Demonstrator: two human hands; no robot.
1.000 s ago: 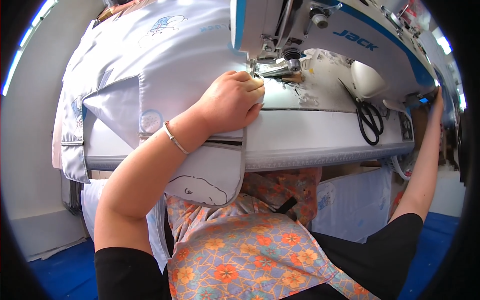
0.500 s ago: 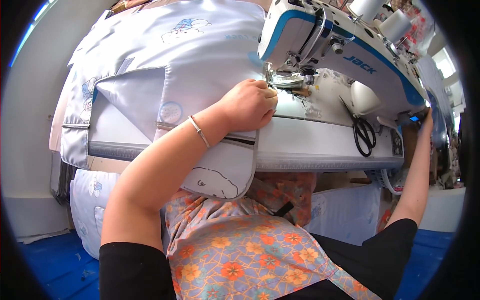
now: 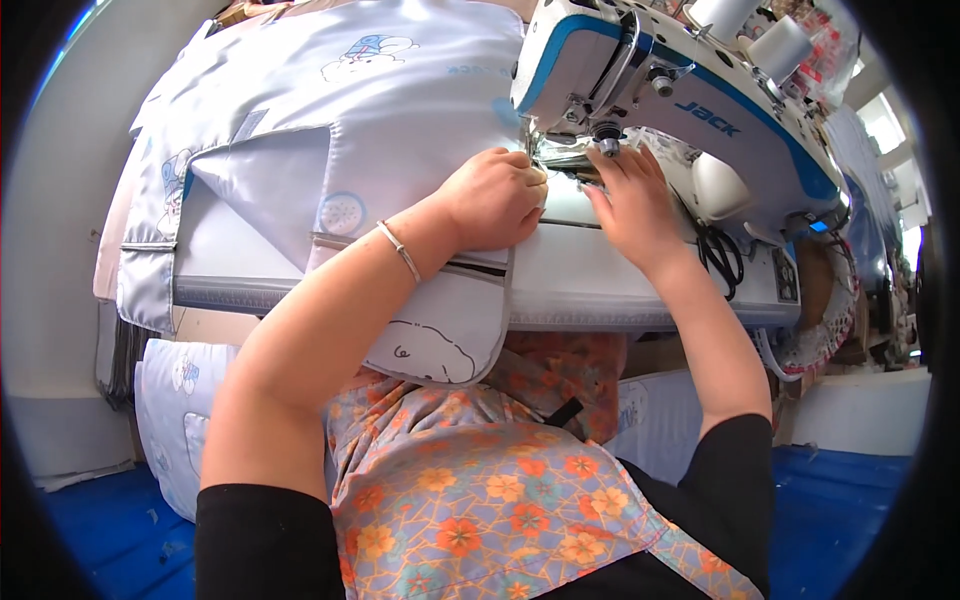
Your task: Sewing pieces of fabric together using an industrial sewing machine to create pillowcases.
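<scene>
A: What's the big stuff?
B: White desk [image 3: 590,285]. Pale shiny printed fabric [image 3: 420,110] covers its left part; a rounded flap hangs over the front edge. White-and-blue sewing machine [image 3: 680,105], its head by the fabric's right edge. Operator's in a floral apron [image 3: 480,510].
A: Left hand?
B: Left hand [image 3: 495,200] is on the fabric's right edge, close by the needle area. Fingers bent, tips mostly hidden; can't tell if they pinch or just press.
A: Right hand?
B: Right hand [image 3: 640,205] is under the machine head, fingers spread, thumb apart. No grip that I can see; can't tell whether the tips touch anything.
A: Small stuff?
B: Black-handled scissors [image 3: 706,238] on the desk, partly behind the right forearm. White thread cones [image 3: 782,50] atop the machine. Thin bracelet [image 3: 400,250], left wrist.
</scene>
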